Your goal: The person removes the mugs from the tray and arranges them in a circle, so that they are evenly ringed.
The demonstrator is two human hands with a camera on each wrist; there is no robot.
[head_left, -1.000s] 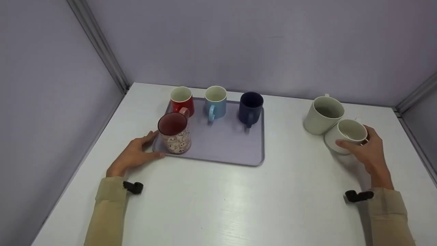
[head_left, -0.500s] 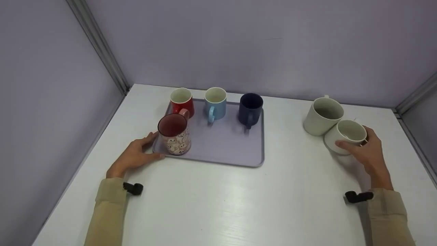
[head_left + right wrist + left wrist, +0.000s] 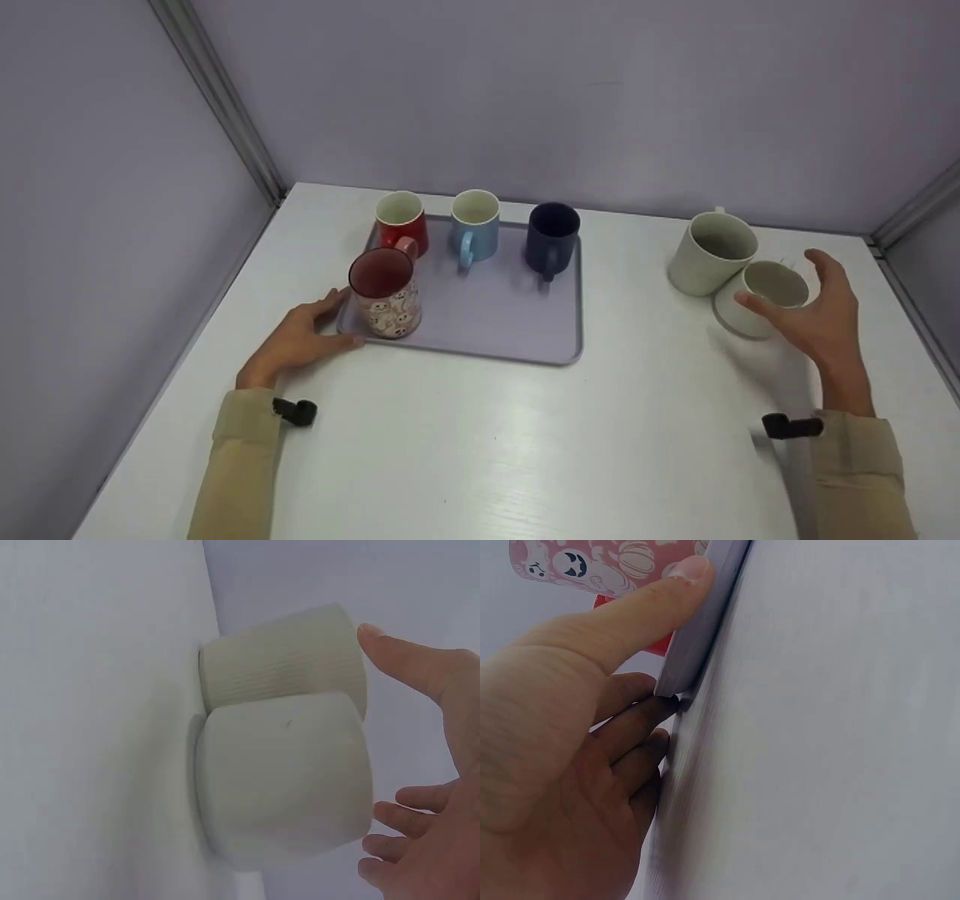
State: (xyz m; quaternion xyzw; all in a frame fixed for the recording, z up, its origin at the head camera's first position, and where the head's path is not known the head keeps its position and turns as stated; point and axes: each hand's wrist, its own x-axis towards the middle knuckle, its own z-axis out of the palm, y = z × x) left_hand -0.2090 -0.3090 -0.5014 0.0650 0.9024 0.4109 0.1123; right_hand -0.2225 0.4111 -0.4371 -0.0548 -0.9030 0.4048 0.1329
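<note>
My left hand [image 3: 296, 341] grips the front left corner of the lilac tray [image 3: 495, 322]. In the left wrist view its thumb [image 3: 652, 611] lies along the tray's rim, and its curled fingers meet the edge from the other side. Close by on the tray stands a pink patterned mug [image 3: 390, 311] with a dark red inside. My right hand [image 3: 821, 322] is spread around a short white mug [image 3: 742, 307], holding nothing. The right wrist view shows a gap between its fingers and this mug [image 3: 285, 780]. A taller ribbed white mug [image 3: 281, 660] stands right beside it.
Along the tray's back edge stand a red mug [image 3: 409, 234], a light blue mug [image 3: 480, 234] and a navy mug [image 3: 546, 251]. The white table [image 3: 465, 442] meets a pale wall [image 3: 480, 97] behind and more walls at the sides.
My right hand has let go of the short white mug, its fingers opening and drawing up and right. The mug stays upright beside the taller one. My left hand holds its place.
</note>
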